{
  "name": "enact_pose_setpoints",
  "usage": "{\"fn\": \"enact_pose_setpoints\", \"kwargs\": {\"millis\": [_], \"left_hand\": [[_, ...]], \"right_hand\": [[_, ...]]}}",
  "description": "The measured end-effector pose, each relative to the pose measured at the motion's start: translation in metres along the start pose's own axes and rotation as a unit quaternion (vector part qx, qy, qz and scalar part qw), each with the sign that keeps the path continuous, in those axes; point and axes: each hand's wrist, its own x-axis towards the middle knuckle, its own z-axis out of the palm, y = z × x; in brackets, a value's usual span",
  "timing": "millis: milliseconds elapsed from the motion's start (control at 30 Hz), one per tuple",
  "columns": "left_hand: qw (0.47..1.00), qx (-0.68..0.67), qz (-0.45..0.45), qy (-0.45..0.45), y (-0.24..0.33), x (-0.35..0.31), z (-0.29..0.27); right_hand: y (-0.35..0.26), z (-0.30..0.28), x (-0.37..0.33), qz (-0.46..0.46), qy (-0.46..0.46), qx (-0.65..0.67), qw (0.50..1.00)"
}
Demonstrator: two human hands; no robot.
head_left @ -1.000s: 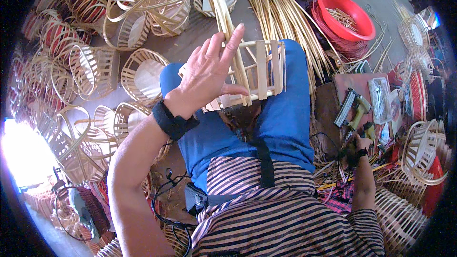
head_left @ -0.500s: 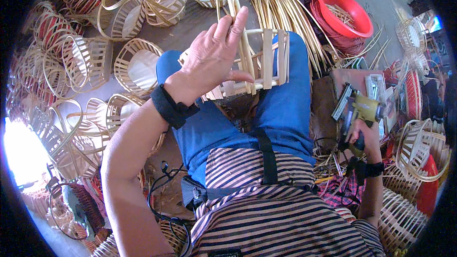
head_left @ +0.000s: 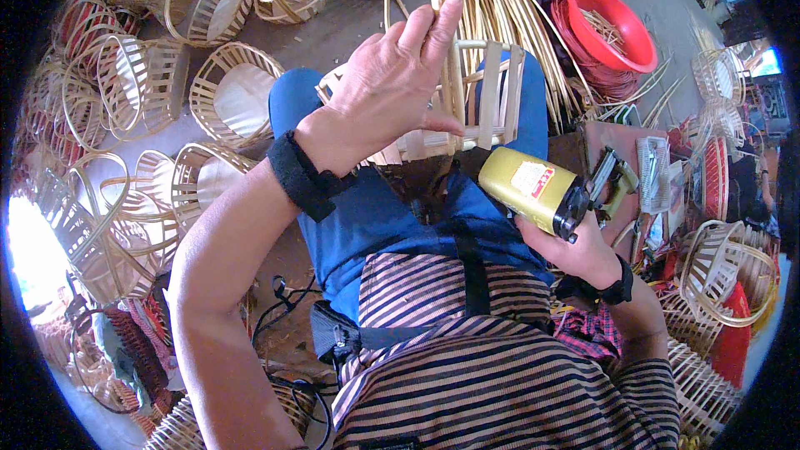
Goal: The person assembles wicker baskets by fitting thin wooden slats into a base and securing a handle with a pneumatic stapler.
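An unfinished wooden-strip basket [head_left: 492, 92] rests across my knees, with long pale handle strips rising from its side. My left hand [head_left: 387, 75] lies over the near part of it and grips basket and handle strips between thumb and fingers, the index finger pointing up along the strips. Below the basket's right end, my right hand [head_left: 571, 246] is closed round a staple gun [head_left: 525, 187] with a gold body and black end. The gun's body points toward the basket, apart from it; its grip is mostly hidden by my fingers.
A second tool with a silver strip [head_left: 604, 171] lies on a reddish box [head_left: 596, 137] at the right. A red basin [head_left: 612, 25] holds short sticks. Long pale canes [head_left: 492, 8] run beyond my knees. Finished baskets [head_left: 237, 92] crowd the left; more baskets [head_left: 725, 271] stand at the right.
My right hand has brought the staple gun leftward from beside the box to just below the basket. My left hand keeps its hold; the view has shifted slightly.
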Motion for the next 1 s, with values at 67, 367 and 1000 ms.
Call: {"fn": "enact_pose_setpoints", "kwargs": {"millis": [67, 367, 1000], "left_hand": [[1.000, 0.010, 0.000, 0.001, 0.002, 0.002, 0.001], [1.000, 0.028, -0.005, -0.013, 0.004, 0.006, 0.005], [0.705, -0.644, -0.296, -0.029, -0.011, 0.048, 0.007]], "right_hand": [[-0.002, 0.001, 0.003, -0.006, 0.013, 0.004, 1.000], [-0.004, -0.002, 0.006, 0.033, -0.032, -0.027, 0.999], [-0.005, -0.028, 0.044, 0.131, 0.065, 0.151, 0.978]]}}
